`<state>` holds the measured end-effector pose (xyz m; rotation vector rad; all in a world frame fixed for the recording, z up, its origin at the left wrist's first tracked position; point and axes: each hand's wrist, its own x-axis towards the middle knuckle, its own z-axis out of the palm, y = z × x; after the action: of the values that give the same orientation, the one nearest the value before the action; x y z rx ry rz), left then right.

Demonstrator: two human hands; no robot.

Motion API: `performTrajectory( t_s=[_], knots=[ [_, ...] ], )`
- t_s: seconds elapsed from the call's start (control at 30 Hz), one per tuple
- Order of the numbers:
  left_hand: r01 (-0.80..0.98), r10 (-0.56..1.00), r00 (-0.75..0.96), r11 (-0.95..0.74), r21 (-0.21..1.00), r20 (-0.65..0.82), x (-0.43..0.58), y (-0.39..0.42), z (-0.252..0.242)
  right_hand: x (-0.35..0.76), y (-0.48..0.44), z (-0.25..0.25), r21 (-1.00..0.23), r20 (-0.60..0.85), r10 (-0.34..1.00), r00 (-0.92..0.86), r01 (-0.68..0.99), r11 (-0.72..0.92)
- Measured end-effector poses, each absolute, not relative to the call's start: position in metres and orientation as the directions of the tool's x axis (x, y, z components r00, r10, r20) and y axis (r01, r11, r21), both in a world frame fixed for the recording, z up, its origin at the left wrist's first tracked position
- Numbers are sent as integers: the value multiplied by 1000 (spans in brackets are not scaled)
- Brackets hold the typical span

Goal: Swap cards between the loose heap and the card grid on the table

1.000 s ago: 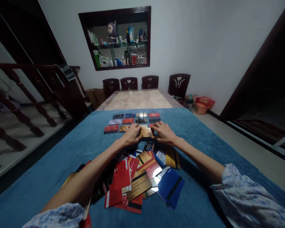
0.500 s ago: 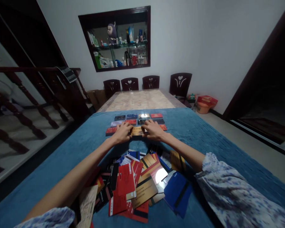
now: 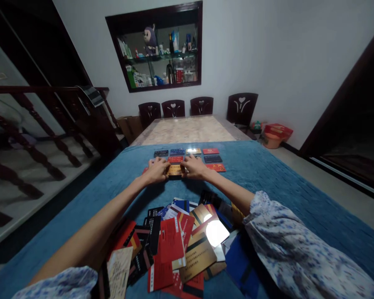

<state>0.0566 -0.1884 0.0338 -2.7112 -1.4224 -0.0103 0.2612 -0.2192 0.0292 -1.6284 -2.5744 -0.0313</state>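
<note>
A gold bank card (image 3: 175, 170) lies in the nearest row of cards, apparently on top of a small stack. The fingers of my left hand (image 3: 156, 170) are closed on its left end. My right hand (image 3: 194, 167) grips the opposite end. Just behind it a red card (image 3: 175, 159) shows between the hands. A red card with yellow marks (image 3: 216, 167) lies to the right of my right hand. My left hand mostly covers another red card at the row's left end. Beyond are a dark card (image 3: 212, 159) and a far row with a red card (image 3: 210, 151).
Nearer me, a loose heap of cards (image 3: 171, 241) spreads between my forearms on the blue cloth (image 3: 112, 182). A bright reflection sits on it. Past the cloth is the bare marble-like tabletop (image 3: 187, 129), with several dark chairs (image 3: 242, 107) around its far end.
Both hands stay on the gold card, which appears slightly further left relative to the rows behind. The camera view has shifted a little.
</note>
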Motion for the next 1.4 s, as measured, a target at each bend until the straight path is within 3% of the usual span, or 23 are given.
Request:
performTrajectory(
  t_s=[0.73,1.4],
  knots=[
    [836,836,543,-547,-41,-84,51,-160,28,245,-200,32,-9,-35,912,-409,912,409],
    [828,830,549,-556,-70,-100,51,-158,27,244,-204,38,-14,-55,909,-413,911,413]
  ],
)
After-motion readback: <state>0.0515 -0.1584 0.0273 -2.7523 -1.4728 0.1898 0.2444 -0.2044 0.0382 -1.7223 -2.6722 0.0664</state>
